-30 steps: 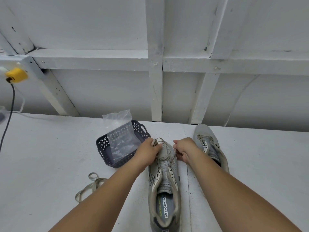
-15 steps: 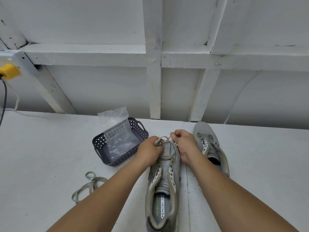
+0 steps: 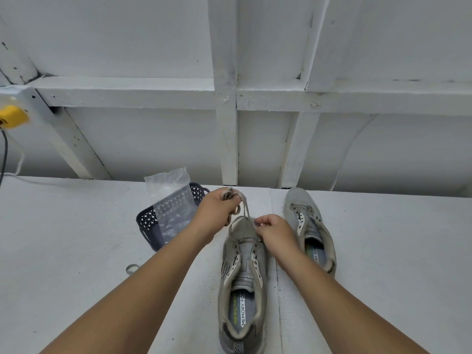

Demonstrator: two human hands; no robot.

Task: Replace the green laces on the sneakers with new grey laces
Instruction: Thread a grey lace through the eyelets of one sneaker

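Two grey sneakers lie on the white table, toes pointing away from me. The near sneaker (image 3: 242, 277) is in the middle; its eyelets are mostly bare, with a lace (image 3: 245, 212) running up from its toe end. My left hand (image 3: 217, 213) is raised above the toe, shut on a bunch of that lace and holding it taut. My right hand (image 3: 274, 232) pinches the lace at the sneaker's right toe-end eyelets. The second sneaker (image 3: 309, 226) lies unlaced to the right.
A dark mesh basket (image 3: 149, 221) holding a clear plastic bag (image 3: 171, 200) stands left of my left hand. A loose lace (image 3: 131, 268) peeks out beside my left forearm. A yellow plug (image 3: 11, 117) with a cable hangs at far left. A white framed wall borders the table.
My left hand has lifted up and away from the toe, drawing the lace taut. My right hand has dropped to the sneaker's right eyelets. The view has shifted slightly.
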